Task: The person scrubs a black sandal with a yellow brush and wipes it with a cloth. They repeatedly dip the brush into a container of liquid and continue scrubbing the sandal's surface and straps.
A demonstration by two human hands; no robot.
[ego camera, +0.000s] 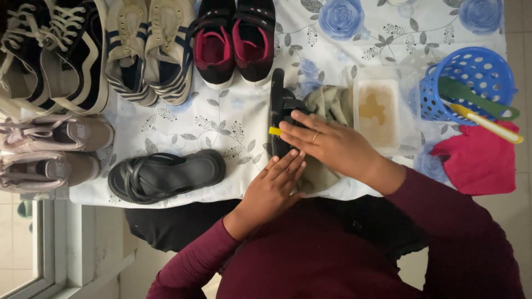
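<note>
Black sandal (279, 105) lies long axis vertical at frame centre; right hand (327, 144) clamps it with yellow brush (275, 131), left hand (274, 188) steadies below, fingers together, flat.

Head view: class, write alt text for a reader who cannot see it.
Both hands, the right hand and the left hand, rest on a black sandal lying on a floral tablecloth. Its mate lies to the left, with rows of sneakers beyond and a blue basket to the right.

Black sandal (279, 99) half hidden under hands; left-edge sneakers (22, 55) cropped
</note>
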